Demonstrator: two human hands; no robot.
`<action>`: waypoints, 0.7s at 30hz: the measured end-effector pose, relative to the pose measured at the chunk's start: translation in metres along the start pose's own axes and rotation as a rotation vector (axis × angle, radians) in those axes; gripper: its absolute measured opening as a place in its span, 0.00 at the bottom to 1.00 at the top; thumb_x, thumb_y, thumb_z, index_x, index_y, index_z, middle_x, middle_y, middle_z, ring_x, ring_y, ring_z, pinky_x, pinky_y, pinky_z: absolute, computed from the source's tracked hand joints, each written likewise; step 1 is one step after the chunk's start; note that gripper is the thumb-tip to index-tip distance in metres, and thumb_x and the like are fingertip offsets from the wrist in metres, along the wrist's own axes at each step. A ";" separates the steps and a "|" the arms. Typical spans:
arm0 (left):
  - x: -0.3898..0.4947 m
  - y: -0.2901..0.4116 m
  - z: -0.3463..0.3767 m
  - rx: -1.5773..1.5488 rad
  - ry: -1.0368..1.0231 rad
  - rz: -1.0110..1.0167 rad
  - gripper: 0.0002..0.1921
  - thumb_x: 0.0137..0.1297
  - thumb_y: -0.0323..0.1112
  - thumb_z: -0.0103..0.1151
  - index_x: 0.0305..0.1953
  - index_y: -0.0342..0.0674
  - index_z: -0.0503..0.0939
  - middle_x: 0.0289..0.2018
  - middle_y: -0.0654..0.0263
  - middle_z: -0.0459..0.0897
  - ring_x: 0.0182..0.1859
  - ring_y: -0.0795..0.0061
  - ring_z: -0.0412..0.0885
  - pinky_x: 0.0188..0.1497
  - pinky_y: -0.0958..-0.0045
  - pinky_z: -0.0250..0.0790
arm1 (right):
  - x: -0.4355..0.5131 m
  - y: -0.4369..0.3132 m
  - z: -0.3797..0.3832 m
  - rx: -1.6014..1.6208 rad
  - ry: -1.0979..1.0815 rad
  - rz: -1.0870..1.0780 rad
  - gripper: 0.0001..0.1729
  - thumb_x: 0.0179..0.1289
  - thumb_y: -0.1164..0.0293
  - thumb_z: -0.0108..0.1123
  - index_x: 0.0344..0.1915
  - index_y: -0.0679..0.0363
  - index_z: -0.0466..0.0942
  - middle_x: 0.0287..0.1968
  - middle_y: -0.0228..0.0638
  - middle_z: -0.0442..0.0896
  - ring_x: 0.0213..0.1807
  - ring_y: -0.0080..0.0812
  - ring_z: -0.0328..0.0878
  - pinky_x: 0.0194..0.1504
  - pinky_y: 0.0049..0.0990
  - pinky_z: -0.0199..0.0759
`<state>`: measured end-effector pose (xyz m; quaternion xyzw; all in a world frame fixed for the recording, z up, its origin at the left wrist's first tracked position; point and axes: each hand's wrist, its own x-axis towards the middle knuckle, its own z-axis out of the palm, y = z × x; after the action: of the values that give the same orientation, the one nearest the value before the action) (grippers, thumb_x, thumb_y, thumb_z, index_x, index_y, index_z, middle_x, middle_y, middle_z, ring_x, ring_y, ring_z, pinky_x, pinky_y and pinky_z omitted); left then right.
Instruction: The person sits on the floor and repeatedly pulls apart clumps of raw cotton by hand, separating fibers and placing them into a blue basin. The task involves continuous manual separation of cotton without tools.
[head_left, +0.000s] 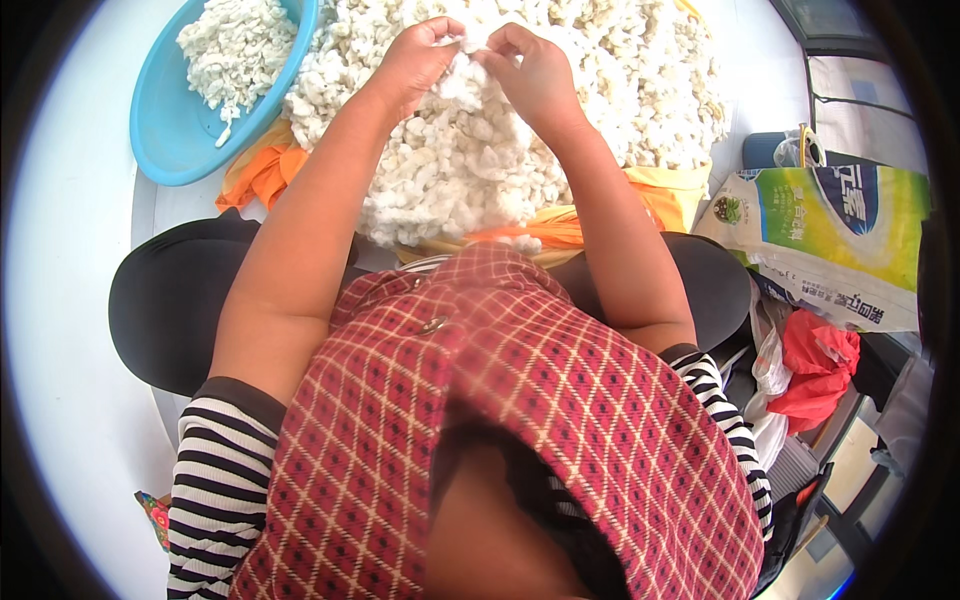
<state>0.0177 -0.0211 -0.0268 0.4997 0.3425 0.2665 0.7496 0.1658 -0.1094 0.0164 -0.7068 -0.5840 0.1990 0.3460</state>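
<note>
Both my hands meet over a large heap of raw cotton (465, 180), thumbs and forefingers pinched close together. A loose, fluffy cotton tuft (463, 77) stretches between them. My left hand (421, 66) grips one side of it, and my right hand (534, 81) has the other side at its fingertips. Finer detail at the pinch is lost against the white cotton. Beneath the heap shows orange and yellow cloth (671, 196), bunched up along the near edge. A blue plastic basin (169, 142) at the upper left holds a smaller pile of cotton (236, 49).
My crossed legs in dark trousers (180, 300) border the heap's near side. To the right lies a printed green, yellow and white sack (840, 217), bearing writing. A red plastic bag (814, 367) sits below it. Beyond the sack is a blue container (759, 150).
</note>
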 end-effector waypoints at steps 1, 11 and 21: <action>0.000 0.000 0.000 -0.014 -0.043 0.037 0.11 0.67 0.30 0.59 0.49 0.40 0.76 0.39 0.71 0.81 0.35 0.88 0.78 0.35 0.84 0.73 | 0.000 -0.001 0.001 0.006 0.015 0.008 0.12 0.58 0.69 0.66 0.39 0.65 0.79 0.27 0.39 0.82 0.26 0.31 0.76 0.32 0.28 0.70; -0.004 0.007 0.009 -0.125 -0.070 0.017 0.09 0.68 0.32 0.60 0.48 0.41 0.76 0.39 0.71 0.82 0.40 0.85 0.80 0.41 0.81 0.74 | -0.001 0.007 0.003 0.240 0.079 0.160 0.09 0.59 0.73 0.61 0.39 0.64 0.80 0.26 0.31 0.82 0.25 0.19 0.73 0.28 0.22 0.67; -0.002 -0.003 0.016 -0.149 0.000 -0.076 0.09 0.69 0.33 0.58 0.47 0.42 0.75 0.37 0.72 0.82 0.38 0.85 0.79 0.34 0.79 0.73 | 0.002 0.012 0.004 0.315 0.101 0.195 0.10 0.56 0.75 0.62 0.38 0.65 0.81 0.26 0.29 0.82 0.26 0.16 0.73 0.28 0.20 0.67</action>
<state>0.0288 -0.0326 -0.0244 0.4292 0.3405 0.2628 0.7942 0.1714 -0.1076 0.0050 -0.7063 -0.4563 0.2846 0.4604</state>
